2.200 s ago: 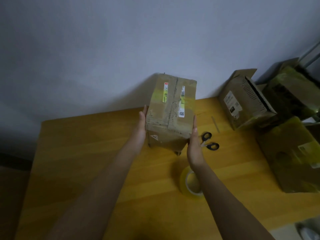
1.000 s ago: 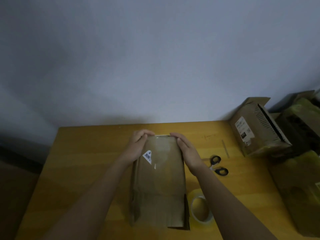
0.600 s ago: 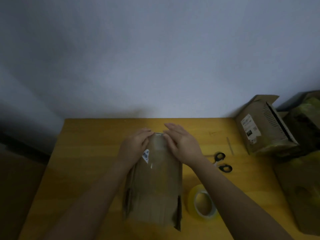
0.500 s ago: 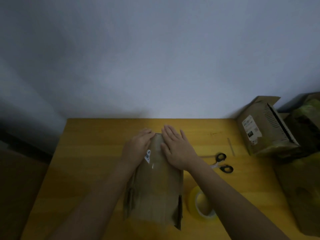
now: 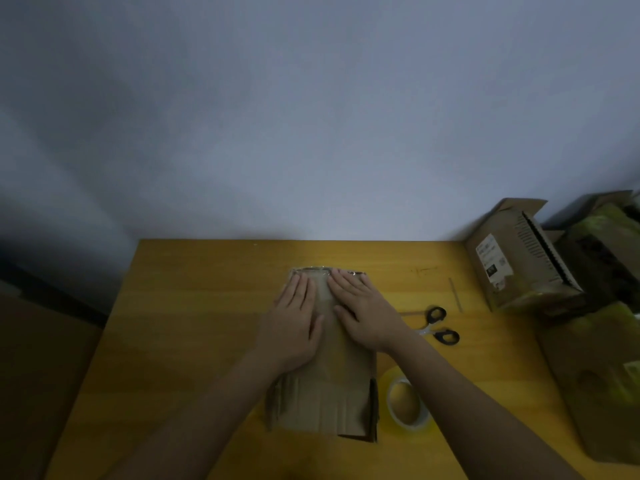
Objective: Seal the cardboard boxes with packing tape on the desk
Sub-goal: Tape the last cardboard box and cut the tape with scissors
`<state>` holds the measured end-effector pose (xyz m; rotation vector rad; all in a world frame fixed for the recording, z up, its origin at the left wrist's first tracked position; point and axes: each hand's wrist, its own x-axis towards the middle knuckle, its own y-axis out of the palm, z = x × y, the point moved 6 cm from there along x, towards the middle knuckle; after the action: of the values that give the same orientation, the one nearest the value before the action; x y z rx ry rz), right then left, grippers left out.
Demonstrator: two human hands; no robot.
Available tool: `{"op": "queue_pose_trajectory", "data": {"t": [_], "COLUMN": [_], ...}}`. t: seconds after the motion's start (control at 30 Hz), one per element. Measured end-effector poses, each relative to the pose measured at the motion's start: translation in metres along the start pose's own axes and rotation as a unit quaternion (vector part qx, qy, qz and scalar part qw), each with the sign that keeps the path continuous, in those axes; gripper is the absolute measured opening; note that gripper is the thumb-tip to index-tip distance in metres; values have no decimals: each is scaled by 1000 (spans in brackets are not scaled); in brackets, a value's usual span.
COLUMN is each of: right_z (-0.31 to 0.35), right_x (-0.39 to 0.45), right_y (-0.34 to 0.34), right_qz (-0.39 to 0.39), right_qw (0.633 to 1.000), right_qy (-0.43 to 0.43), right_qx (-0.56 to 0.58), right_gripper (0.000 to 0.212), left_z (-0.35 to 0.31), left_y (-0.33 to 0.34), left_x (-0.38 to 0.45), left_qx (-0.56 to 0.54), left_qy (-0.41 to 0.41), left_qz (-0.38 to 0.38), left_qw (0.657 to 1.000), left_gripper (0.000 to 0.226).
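We press our left hand (image 5: 294, 320) and right hand (image 5: 367, 311), fingers straight, flat on the cardboard box (image 5: 325, 393); the tape roll (image 5: 403, 405) at 4 o'clock sits partly hidden by our forearm.

Both forearms reach forward from the lower edge of the view and converge toward the middle. The 2 hands lie flat, palms down, side by side with a narrow gap between them. The left hand (image 5: 294, 320) has its fingers straight and close together, thumb angled inward. The right hand (image 5: 367, 311) has its fingers straight and slightly spread, turned a little leftward, thumb pointing toward the left hand.
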<state>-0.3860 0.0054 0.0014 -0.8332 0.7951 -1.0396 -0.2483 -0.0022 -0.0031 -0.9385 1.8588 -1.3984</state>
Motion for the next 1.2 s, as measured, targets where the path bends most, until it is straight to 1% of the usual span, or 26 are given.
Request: {"op": "queue_pose_trajectory", "data": {"t": [0.07, 0.1, 0.13, 0.23, 0.27, 0.33, 0.37, 0.4, 0.43, 0.5, 0.53, 0.57, 0.6, 0.63, 0.67, 0.73, 0.77, 0.83, 0.87, 0.9, 0.93, 1.0, 1.03, 1.07, 1.13, 1.2], "right_z": [-2, -6, -8, -1, 2, 4, -3, -11, -16, -11, -4, 3, 6, 4, -4, -28, -36, -32, -22, -13, -4, 8, 12, 17, 20, 7], "right_x": [-4, -7, -10, -21, -27, -38, -39, -38, -33, -16, -11, -9, -10, -12, -15, -18, -16, -10, -6, -3, -1, 2, 3, 5, 8, 11], "right_y": [-17, -24, -27, -5, -2, -17, -26, -32, -33, -16, -4, 4, 7, 6, 2, -7, -6, 0, 3, 4, 3, 3, 6, 9, 16, 25], "right_qz": [-68, -98, -105, -19, -26, -113, -160, -189, -186, -102, -65, -45, -42, -56, -86, -133, -119, -46, -20, -13, -20, -23, -6, 17, 43, 29], "right_qw": [994, 987, 984, 998, 998, 990, 978, 965, 957, 948, 944, 941, 938, 927, 903, 843, 840, 852, 850, 851, 861, 884, 890, 896, 910, 921], "right_qy": [26, 48, 65, 48, 38, 35, 55, 83, 114, 157, 161, 160, 155, 151, 155, 185, 202, 204, 182, 155, 131, 105, 101, 89, 85, 133], "right_qx": [82, 119, 127, 42, 38, 81, 121, 160, 191, 256, 281, 293, 308, 340, 392, 486, 490, 479, 493, 501, 492, 455, 445, 434, 403, 366], "right_gripper": [46, 43, 45, 53, 51, 37, 31, 31, 39, 59, 64, 66, 65, 61, 56, 49, 46, 38, 34, 31, 30, 33, 35, 36, 36, 33], "left_z": [5, 9, 11, 15, 16, 18, 19, 20, 20, 16, 14, 15, 17, 21, 26, 32, 32, 30, 29, 27, 24, 15, 14, 18, 35, 56], "left_y": [2, 3, 1, 0, -1, -3, -5, -7, -7, -7, -6, -4, -2, -2, -2, -7, -12, -25, -33, -38, -41, -39, -36, -34, -31, -34], "left_x": [1, 2, 3, 5, 4, 3, 2, 1, 1, 1, 0, -1, -2, -3, -4, -5, -5, -3, -3, -5, -8, -19, -26, -34, -48, -58], "left_qx": [-11, -20, -29, -56, -63, -80, -105, -138, -167, -195, -187, -172, -163, -171, -178, -156, -136, -113, -117, -135, -159, -187, -185, -180, -169, -168], "left_qy": [1, 3, 4, 0, -4, -16, -20, -26, -29, -23, -23, -28, -42, -70, -104, -157, -178, -230, -264, -295, -317, -335, -340, -348, -358, -342], "left_qz": [19, 29, 38, 56, 59, 59, 62, 64, 65, 65, 68, 70, 76, 86, 102, 141, 154, 145, 133, 132, 144, 180, 189, 184, 148, 104], "left_qw": [1000, 999, 999, 997, 996, 995, 992, 988, 983, 978, 980, 982, 983, 979, 973, 965, 962, 956, 948, 937, 924, 906, 903, 901, 907, 919], "left_gripper": [84, 86, 88, 92, 90, 75, 68, 65, 64, 67, 70, 79, 92, 102, 106, 102, 100, 99, 102, 110, 120, 135, 137, 135, 120, 103]}}
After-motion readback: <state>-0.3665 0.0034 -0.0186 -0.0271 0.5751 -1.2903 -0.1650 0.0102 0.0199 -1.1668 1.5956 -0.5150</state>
